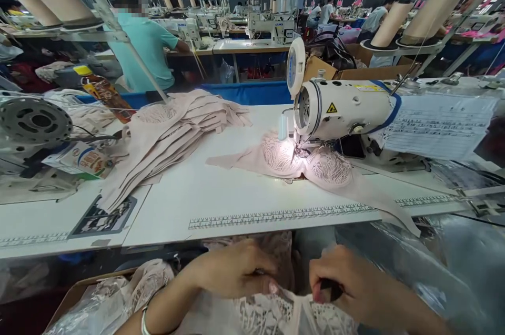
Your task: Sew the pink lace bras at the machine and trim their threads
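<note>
Though blurry, hands (236, 267) (349, 277) apparently on bra (299, 315)

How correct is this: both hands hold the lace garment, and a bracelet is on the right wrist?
Only the side is wrong: the head view shows the bracelet on the left wrist. The left hand and right hand hold the lace garment.

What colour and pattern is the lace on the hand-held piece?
The lace is pale pinkish beige, openwork; best in the head view.

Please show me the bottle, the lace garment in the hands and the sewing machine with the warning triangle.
Bottle (106, 94), head view: middle of its body.
Lace garment (300, 316), head view: plain strip between lace panels.
Sewing machine (344, 105), head view: white housing.
</note>
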Available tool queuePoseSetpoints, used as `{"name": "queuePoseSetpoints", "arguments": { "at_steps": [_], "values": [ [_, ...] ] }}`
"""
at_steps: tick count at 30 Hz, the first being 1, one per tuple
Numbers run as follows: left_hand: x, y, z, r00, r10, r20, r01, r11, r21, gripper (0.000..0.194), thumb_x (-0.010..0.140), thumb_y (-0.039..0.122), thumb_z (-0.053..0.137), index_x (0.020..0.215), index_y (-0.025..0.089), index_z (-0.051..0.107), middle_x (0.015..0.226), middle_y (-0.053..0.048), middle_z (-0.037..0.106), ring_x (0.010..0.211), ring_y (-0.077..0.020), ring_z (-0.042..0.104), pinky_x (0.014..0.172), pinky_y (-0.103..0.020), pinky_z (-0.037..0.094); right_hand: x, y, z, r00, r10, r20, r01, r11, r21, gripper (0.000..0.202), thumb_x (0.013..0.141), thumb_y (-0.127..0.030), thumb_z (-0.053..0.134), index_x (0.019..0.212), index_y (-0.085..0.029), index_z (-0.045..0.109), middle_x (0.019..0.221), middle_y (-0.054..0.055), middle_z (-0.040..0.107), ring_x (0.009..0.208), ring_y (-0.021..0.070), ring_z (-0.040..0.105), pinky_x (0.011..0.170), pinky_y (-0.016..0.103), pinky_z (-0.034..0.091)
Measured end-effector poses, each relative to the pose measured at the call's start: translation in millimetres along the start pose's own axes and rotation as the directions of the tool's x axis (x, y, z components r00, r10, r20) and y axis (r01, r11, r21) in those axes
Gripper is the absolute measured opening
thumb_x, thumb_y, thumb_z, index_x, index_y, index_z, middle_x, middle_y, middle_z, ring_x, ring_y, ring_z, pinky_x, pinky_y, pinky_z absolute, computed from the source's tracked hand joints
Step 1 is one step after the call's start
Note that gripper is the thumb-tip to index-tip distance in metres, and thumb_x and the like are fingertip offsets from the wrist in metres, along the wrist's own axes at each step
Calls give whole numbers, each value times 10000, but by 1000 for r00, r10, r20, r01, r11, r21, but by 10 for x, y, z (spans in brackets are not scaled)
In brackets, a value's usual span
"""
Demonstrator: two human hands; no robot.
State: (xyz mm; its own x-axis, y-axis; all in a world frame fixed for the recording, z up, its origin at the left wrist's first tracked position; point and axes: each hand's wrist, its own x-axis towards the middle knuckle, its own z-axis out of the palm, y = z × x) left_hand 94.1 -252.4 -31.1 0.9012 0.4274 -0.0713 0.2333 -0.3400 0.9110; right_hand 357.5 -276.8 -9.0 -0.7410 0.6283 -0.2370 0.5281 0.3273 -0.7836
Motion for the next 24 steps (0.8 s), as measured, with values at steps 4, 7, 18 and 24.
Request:
{"name": "queuePoseSetpoints", "arguments": {
  "at_steps": [4,7,18,24],
  "values": [
    [93,-75,207,995,-3,101,23,981,-192,414,903,556,613,704,196,575,609,-14,571,554,-137,475,543,-257,353,109,-59,127,1000,-16,20,16,1000,-2,97,817,-138,562,790,-220,607,758,2,703,723,172,642,733,266,409],
    [107,-110,234,990,-140,26,139,910,-391,431,787,564,751,681,172,607,627,3,577,573,-116,481,549,-229,359,109,-48,122,999,10,40,-11,1000,23,85,836,-153,582,783,-215,606,731,-7,666,682,152,582,687,259,381],
    [-33,-372,165,930,-284,-232,-24,583,-812,494,741,515,816,588,133,544,727,-32,567,657,-119,492,657,-250,394,201,601,-67,997,77,8,-64,768,637,597,803,-756,611,664,-186,502,737,23,571,609,118,425,557,270,278],
    [58,-439,293,907,-348,-236,-83,400,-913,575,730,482,825,494,165,407,481,65,323,465,-62,289,495,-221,278,204,611,-40,974,217,-61,-101,663,742,633,767,-732,678,563,-206,392,561,-48,401,507,86,304,509,275,182]
  ]
}}
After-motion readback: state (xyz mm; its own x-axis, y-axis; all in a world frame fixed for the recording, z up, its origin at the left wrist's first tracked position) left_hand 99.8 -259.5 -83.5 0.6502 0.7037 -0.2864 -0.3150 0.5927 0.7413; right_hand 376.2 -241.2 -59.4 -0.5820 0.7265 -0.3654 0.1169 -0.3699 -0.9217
